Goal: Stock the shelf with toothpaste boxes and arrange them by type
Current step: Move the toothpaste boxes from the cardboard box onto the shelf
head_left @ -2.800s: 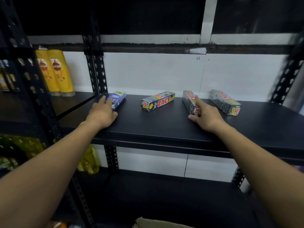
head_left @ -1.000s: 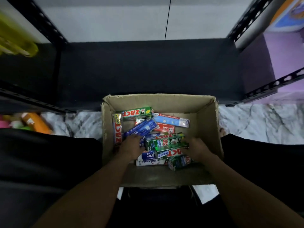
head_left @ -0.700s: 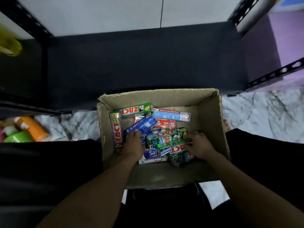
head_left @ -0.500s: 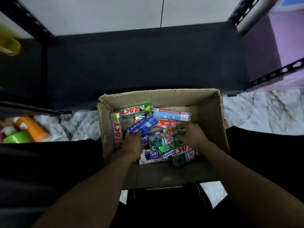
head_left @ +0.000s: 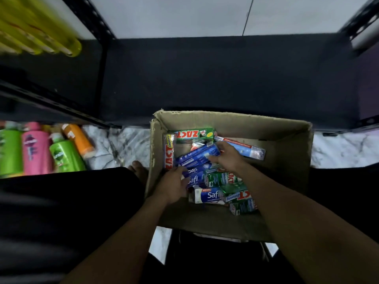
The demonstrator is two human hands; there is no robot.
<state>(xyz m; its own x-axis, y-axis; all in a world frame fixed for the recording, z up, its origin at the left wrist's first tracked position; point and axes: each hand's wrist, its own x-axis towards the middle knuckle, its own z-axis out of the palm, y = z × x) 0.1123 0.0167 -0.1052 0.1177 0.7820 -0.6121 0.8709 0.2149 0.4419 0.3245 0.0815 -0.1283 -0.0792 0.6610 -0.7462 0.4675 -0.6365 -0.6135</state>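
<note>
An open cardboard box [head_left: 287,160] stands on the floor, holding several toothpaste boxes. A green Zact box [head_left: 194,133] lies at the back and a Zact Smokers box [head_left: 168,152] stands along the left wall. More green Zact boxes [head_left: 223,179] lie in the middle, and a white-and-blue Safi box [head_left: 207,195] lies at the front. My right hand [head_left: 228,156] pinches the right end of a dark blue Safi box [head_left: 194,156] lying on top of the pile. My left hand [head_left: 174,185] curls around the left end of another blue Safi box [head_left: 193,179] just below it.
A bare black lower shelf [head_left: 205,78] runs behind the carton. Green [head_left: 63,156], pink [head_left: 34,150] and orange [head_left: 79,140] bottles lie on the marble floor [head_left: 127,144] at left. Yellow bottles [head_left: 41,33] stand on the neighbouring shelf. My dark-clad knees flank the carton.
Both hands left the upper shelf and went down into the carton. In the last half second my right hand moved from the green Zact boxes up-left onto the dark blue Safi box.
</note>
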